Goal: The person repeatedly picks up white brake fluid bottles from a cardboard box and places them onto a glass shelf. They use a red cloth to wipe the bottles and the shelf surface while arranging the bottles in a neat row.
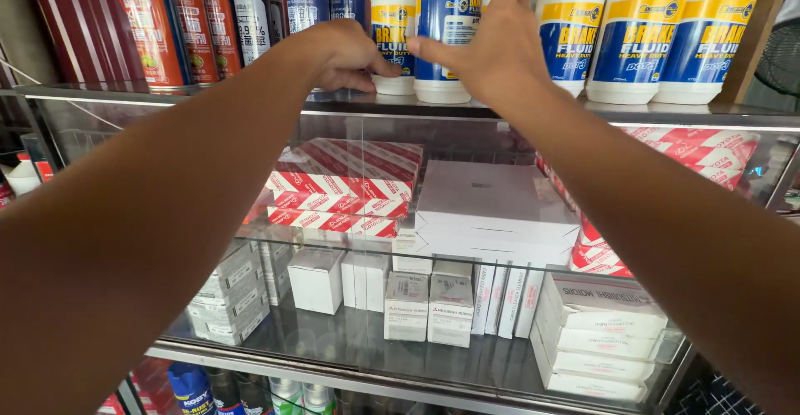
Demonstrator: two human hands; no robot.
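Head view: both hands reach to the top shelf (667, 113) at 12 o'clock; the right hand (500, 48) spreads open fingers around a white bottle (447, 32) to steady it, while the left hand (337, 52) curls closed beside it, thumb touching the neighbouring bottle (392, 27)

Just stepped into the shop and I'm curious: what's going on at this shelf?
A person is reaching up with both bare hands to the top glass shelf. The right hand is spread over a white plastic bottle with a blue and yellow label; the left hand is curled at the base of the neighbouring white bottle. Spray cans stand to the left, and boxes fill the shelves below.
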